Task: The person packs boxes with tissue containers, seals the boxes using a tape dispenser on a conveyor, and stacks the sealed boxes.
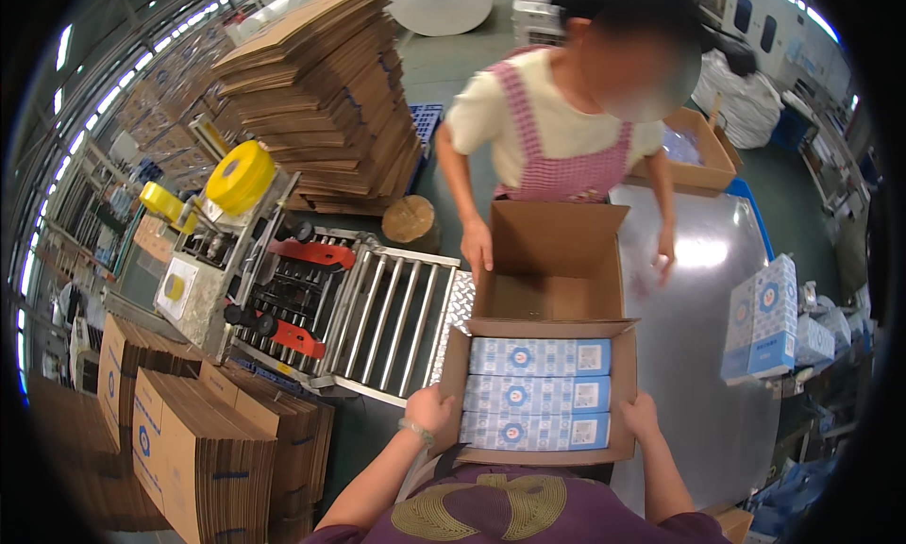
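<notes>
At the near edge of the shiny metal table (703, 355), right in front of your chest, sits the open carton (538, 393) you are gripping, with three blue-and-white packs (538, 393) lying side by side inside it. Your left hand (429, 410) is closed over the carton's left wall, fingers curled on the cardboard; your right hand (642, 417) is pressed against the right wall, though how far its fingers wrap round cannot be told. Filled like this, the carton likely carries some weight, and its corrugated walls will flex, so take it low at both sides rather than by the loose flaps.

Just beyond it stands a second, empty carton (555, 261), steadied by a co-worker's hand (477, 247) on its left wall. To your left lies a roller conveyor (387, 318). The carton's near wall and bottom are hidden behind your body, and any lower layers of packs cannot be seen.
</notes>
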The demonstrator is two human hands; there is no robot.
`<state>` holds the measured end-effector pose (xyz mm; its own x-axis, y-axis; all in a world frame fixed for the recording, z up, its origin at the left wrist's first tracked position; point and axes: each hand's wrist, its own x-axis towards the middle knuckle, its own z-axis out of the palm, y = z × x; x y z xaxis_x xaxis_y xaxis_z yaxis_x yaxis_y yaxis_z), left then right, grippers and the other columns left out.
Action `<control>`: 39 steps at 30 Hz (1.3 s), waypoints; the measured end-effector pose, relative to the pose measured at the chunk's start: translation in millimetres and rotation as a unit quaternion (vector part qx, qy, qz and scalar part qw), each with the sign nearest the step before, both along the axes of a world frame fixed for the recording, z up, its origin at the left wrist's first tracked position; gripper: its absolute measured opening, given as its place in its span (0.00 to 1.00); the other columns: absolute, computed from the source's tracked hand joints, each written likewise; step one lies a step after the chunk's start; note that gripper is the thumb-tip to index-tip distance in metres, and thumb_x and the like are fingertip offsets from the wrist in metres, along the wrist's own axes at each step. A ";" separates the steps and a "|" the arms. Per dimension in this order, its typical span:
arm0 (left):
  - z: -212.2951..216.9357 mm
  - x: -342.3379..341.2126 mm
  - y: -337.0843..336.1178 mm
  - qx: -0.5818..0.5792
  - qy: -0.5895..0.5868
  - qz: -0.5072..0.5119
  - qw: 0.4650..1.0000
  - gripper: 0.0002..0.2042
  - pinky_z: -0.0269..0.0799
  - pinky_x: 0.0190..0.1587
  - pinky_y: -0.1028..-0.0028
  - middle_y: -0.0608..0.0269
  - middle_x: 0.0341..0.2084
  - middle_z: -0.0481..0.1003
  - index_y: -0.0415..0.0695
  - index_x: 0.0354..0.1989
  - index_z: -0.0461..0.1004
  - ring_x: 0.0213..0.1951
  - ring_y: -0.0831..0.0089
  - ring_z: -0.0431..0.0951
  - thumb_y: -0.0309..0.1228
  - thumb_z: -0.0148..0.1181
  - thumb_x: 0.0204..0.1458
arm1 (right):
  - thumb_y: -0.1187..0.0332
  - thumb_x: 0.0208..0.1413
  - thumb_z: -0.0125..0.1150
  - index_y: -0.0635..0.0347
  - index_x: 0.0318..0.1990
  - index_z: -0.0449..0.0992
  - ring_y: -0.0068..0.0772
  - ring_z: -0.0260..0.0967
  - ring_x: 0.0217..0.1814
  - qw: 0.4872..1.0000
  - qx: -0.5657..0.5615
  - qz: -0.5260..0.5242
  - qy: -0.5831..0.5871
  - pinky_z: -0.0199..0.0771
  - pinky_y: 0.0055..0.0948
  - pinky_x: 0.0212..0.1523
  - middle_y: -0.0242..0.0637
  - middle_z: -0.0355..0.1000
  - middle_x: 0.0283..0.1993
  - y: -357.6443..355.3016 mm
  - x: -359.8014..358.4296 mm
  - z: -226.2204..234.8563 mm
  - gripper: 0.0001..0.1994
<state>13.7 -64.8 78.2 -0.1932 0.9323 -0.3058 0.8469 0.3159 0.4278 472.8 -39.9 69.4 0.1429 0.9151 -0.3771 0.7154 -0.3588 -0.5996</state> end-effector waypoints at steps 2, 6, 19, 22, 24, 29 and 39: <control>9.1 -19.2 7.6 -0.008 -0.017 -0.005 1.000 0.17 0.76 0.45 0.53 0.43 0.34 0.81 0.41 0.41 0.80 0.40 0.44 0.81 0.43 0.67 0.53 | 0.68 0.55 0.59 0.66 0.54 0.76 0.57 0.78 0.50 1.000 -0.006 -0.010 -0.029 0.76 0.45 0.52 0.58 0.79 0.44 1.0 -25.7 10.9 0.20; -4.5 -121.4 22.7 0.042 -0.047 -0.041 0.997 0.18 0.77 0.45 0.54 0.44 0.34 0.81 0.42 0.43 0.81 0.41 0.45 0.81 0.43 0.68 0.52 | 0.71 0.56 0.58 0.65 0.52 0.77 0.55 0.79 0.48 0.998 0.036 -0.049 0.009 0.77 0.43 0.49 0.56 0.80 0.43 -15.1 -106.9 0.6 0.17; 7.1 -355.0 5.4 -0.235 -0.061 -0.340 0.909 0.66 0.52 0.74 0.63 0.31 0.71 0.53 0.29 0.75 0.42 0.75 0.48 0.52 0.64 0.73 0.40 | 0.37 0.64 0.50 0.53 0.79 0.47 0.55 0.28 0.85 0.931 0.110 0.347 0.026 0.33 0.68 0.76 0.51 0.33 0.83 13.7 -479.2 -17.2 0.44; 15.9 -352.6 10.6 -0.321 -0.023 -0.442 0.837 0.72 0.48 0.75 0.59 0.27 0.72 0.48 0.36 0.77 0.34 0.77 0.48 0.47 0.66 0.76 0.34 | 0.33 0.60 0.53 0.41 0.77 0.53 0.48 0.27 0.86 0.879 0.104 0.455 -0.100 0.31 0.77 0.73 0.40 0.36 0.84 27.3 -493.1 -62.6 0.42; 4.3 -355.8 36.6 -0.335 -0.105 -0.379 0.856 0.64 0.59 0.67 0.58 0.33 0.65 0.60 0.40 0.72 0.48 0.67 0.46 0.61 0.62 0.80 0.32 | 0.33 0.59 0.55 0.38 0.77 0.55 0.47 0.27 0.86 0.878 0.057 0.468 -0.085 0.31 0.79 0.72 0.37 0.38 0.84 47.2 -503.4 -49.3 0.42; -6.7 -315.8 97.5 0.000 0.162 -0.242 0.957 0.50 0.57 0.69 0.55 0.50 0.63 0.68 0.49 0.66 0.67 0.67 0.52 0.64 0.53 0.82 0.30 | 0.39 0.48 0.72 0.52 0.78 0.48 0.57 0.34 0.84 0.929 0.019 0.339 0.146 0.39 0.57 0.78 0.56 0.40 0.81 67.4 -470.4 -70.0 0.55; -9.8 -290.8 68.1 0.118 0.121 -0.170 0.971 0.23 0.53 0.70 0.47 0.55 0.44 0.79 0.42 0.44 0.79 0.54 0.56 0.74 0.52 0.58 0.59 | 0.54 0.40 0.83 0.72 0.76 0.40 0.58 0.45 0.79 0.967 0.055 0.108 0.224 0.47 0.47 0.77 0.64 0.46 0.76 14.1 -461.9 -114.9 0.64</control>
